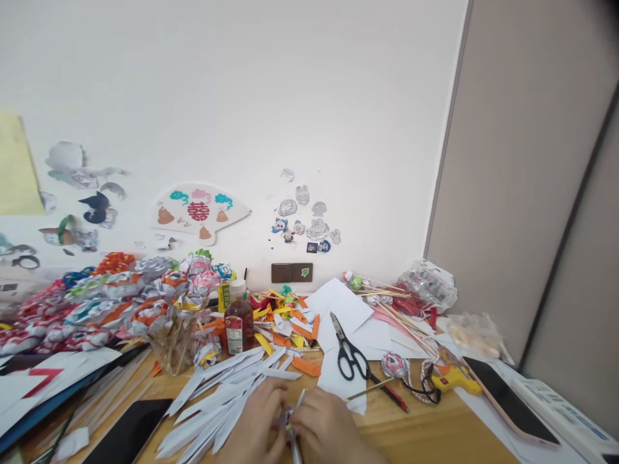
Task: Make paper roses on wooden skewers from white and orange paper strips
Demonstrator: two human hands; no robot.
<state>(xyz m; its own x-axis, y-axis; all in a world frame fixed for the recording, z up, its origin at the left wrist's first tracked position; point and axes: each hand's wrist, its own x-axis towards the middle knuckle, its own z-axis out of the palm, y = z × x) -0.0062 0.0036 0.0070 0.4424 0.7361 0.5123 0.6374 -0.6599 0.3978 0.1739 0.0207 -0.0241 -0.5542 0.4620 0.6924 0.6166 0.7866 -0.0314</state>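
At the bottom centre my left hand (261, 415) and my right hand (322, 422) are close together, fingers curled inward. Pinched between them is a narrow white paper strip (295, 448). A small dark and pale part at its middle is too blurred to make out. Beside my left hand lies a fanned pile of white paper strips (217, 403). Black-handled scissors (352, 354) rest on white paper (341, 309) beyond my right hand, with a red and black pen (394, 393) and a thin wooden stick (370, 388) nearby.
Many crumpled paper flowers (111, 296) are heaped at the left, behind a cup of sticks (171, 348). A bottle of red liquid (238, 322) stands beside orange and yellow folded scraps (290, 322). Phones (128, 432) flank both sides; a yellow glue gun (457, 380) lies right.
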